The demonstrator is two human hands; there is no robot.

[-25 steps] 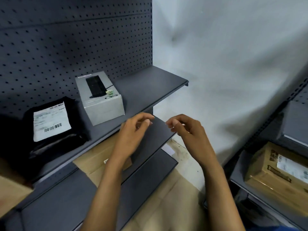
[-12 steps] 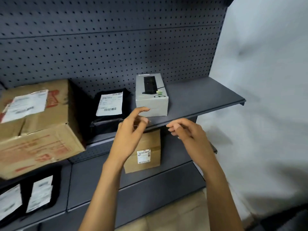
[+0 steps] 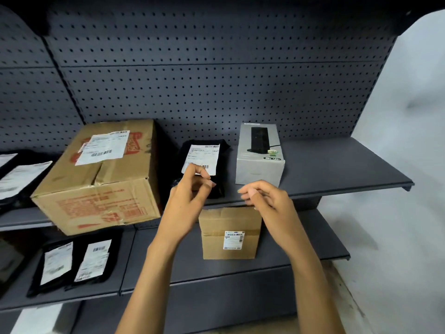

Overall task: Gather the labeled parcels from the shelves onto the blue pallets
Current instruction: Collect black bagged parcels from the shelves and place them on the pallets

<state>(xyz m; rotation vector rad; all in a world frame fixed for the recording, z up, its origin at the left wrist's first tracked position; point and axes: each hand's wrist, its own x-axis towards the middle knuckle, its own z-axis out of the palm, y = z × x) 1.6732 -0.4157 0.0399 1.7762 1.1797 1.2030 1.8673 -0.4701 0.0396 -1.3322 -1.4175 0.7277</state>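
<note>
Here, in the head view, two bare forearms are seen raised in front of a dark grey metal shelving unit (image 3: 337, 165) backed by perforated board. The left hand (image 3: 187, 196) is held in front of a black plastic mailer bag with a white barcode label (image 3: 204, 155); its fingers (image 3: 204, 174) are loosely curled, the thumb and forefinger close together, and whether they touch the label's lower edge cannot be told. The right hand (image 3: 265, 198) is held just beside it, below a grey carton printed with a black device (image 3: 260, 155), its fingers half bent and nothing held in them.

On the upper shelf, a large brown cardboard box with red print and a white shipping label (image 3: 101, 174) is set to the left of the black mailer, its front corner overhanging the shelf edge. Further left, more black labelled bags (image 3: 19, 174) are partly cut off by the frame. On the lower shelf, a small brown cardboard box with a white label (image 3: 230, 233) is stood below the hands, and two flat black bags with white labels (image 3: 74, 263) are laid side by side well to the left. A pale wall (image 3: 409, 116) is seen to the right.
</note>
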